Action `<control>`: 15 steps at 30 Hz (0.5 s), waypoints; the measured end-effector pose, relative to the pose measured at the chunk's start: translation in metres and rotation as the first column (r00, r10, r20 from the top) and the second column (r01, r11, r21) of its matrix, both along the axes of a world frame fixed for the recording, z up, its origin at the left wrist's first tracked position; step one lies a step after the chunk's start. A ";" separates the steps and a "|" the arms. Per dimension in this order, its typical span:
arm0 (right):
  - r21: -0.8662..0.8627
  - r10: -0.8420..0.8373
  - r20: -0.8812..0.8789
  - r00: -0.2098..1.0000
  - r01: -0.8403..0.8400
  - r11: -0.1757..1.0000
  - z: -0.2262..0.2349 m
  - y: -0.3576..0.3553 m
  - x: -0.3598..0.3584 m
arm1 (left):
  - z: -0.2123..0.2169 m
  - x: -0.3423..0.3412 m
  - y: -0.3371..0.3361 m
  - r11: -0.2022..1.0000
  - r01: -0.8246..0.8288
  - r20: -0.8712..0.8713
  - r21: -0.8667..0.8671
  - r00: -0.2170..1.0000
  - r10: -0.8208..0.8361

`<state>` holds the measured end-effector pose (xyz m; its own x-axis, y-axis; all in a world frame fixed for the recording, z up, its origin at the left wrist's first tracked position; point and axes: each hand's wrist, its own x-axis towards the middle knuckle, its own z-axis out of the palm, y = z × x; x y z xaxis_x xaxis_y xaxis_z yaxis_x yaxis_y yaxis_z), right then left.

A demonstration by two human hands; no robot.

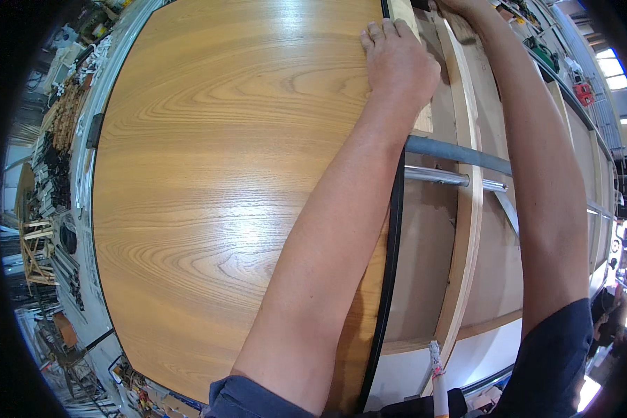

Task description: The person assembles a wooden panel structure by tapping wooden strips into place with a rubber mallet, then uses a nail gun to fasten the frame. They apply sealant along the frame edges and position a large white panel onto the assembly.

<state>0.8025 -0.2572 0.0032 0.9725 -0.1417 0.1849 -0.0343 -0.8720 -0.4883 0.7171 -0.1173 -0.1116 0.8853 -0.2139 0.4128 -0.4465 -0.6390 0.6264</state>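
Note:
A large wood-grain panel [216, 181] with a black edge band fills the middle of the view. My left hand [399, 61] lies flat on its upper right edge, fingers together and pressed against the board. My right hand [460, 5] reaches past the top of the view, where it seems closed around a dark object; most of the hand is cut off. Right of the panel's edge sits a plywood frame [467, 209] with a pale upright strip.
A grey metal tube [460, 153] and a chrome rod [439, 175] cross behind my arms. Workshop clutter, wooden stools and metal parts line the far left [45, 230]. A white stick-like object [439, 380] pokes up at the bottom.

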 end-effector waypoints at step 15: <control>-0.137 0.011 -0.138 0.990 -0.030 0.990 0.028 0.022 -0.029 | -0.011 -0.018 0.001 0.991 -0.132 0.122 0.000 0.984 0.131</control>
<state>0.7738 -0.2349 0.0315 0.9924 -0.1035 0.0667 -0.0733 -0.9320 -0.3550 0.6991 -0.1166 -0.1223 0.8496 -0.1029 0.5173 -0.4305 -0.7020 0.5673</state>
